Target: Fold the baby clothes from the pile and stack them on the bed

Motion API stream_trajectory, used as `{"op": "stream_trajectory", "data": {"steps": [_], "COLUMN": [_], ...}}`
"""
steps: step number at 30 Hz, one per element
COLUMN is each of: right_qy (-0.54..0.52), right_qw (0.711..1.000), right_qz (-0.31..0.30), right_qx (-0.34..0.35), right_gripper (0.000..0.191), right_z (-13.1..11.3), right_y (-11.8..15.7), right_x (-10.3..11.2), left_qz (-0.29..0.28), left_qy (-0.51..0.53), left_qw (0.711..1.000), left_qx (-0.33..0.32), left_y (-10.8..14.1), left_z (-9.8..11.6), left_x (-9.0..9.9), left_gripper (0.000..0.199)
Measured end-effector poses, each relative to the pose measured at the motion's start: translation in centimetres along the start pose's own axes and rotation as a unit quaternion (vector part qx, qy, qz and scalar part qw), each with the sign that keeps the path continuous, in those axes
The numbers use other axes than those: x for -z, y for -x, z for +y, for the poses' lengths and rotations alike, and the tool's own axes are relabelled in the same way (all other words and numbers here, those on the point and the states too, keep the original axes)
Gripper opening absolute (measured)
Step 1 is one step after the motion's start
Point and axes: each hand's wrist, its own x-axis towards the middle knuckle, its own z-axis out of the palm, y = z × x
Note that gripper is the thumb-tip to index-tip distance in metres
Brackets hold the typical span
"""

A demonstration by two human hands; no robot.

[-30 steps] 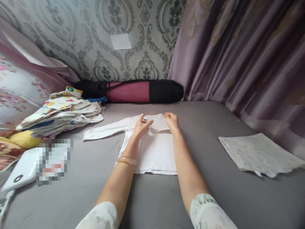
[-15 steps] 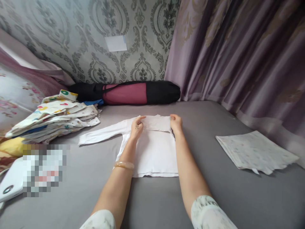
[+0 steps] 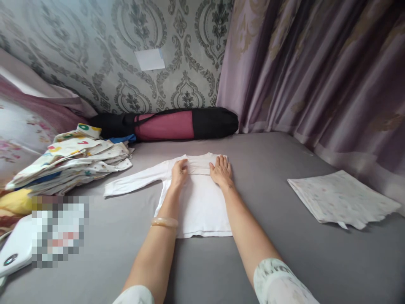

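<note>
A white long-sleeved shirt [image 3: 202,207] lies flat on the grey bed sheet [image 3: 209,270]. Its left sleeve stretches out to the left, while the right sleeve is folded across the upper chest. My left hand [image 3: 179,171] rests at the shirt's upper left with its fingers curled together; whether cloth is pinched in them is hidden. My right hand [image 3: 221,169] lies flat on the folded sleeve at the upper right shoulder, fingers stretched out, holding nothing.
Piled patterned clothes [image 3: 82,156] lie at the left, above a white device [image 3: 19,240]. A black and red long bag [image 3: 164,124] runs along the wall. At the right lies a folded patterned cloth [image 3: 341,198], near purple curtains [image 3: 268,63].
My right hand has moved slightly left, let go of the sleeve's fold at the shirt's right edge and flattened onto the cloth. My left hand has stayed nearly in place.
</note>
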Motion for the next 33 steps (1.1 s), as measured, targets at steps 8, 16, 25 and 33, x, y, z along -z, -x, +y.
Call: {"op": "stream_trajectory", "data": {"steps": [8,16,25,33], "right_qy": [0.020,0.029,0.060,0.042], "right_qw": [1.000,0.997,0.997,0.998], "right_qz": [-0.012,-0.066,-0.040,-0.036], "right_qx": [-0.019,-0.038,0.010,-0.001], "right_gripper": [0.067,0.069,0.066,0.077], "right_z": [-0.3,-0.8,-0.3,0.7], "right_y": [-0.1,-0.3,-1.1,-1.2], "right_x": [0.2,1.3,2.3,0.9], "left_qz": [-0.028,-0.051,-0.109,-0.152], "left_qy": [-0.013,-0.033,-0.271,-0.294], "left_qw": [0.998,0.996,0.947,0.942], "left_qx": [-0.055,-0.063,-0.130,-0.053], "left_y": [0.8,0.9,2.1,2.1], "left_z": [0.1,0.1,2.6,1.1], "left_x": [0.6,0.5,-0.3,-1.1], "left_gripper": [0.048,0.056,0.045,0.052]}}
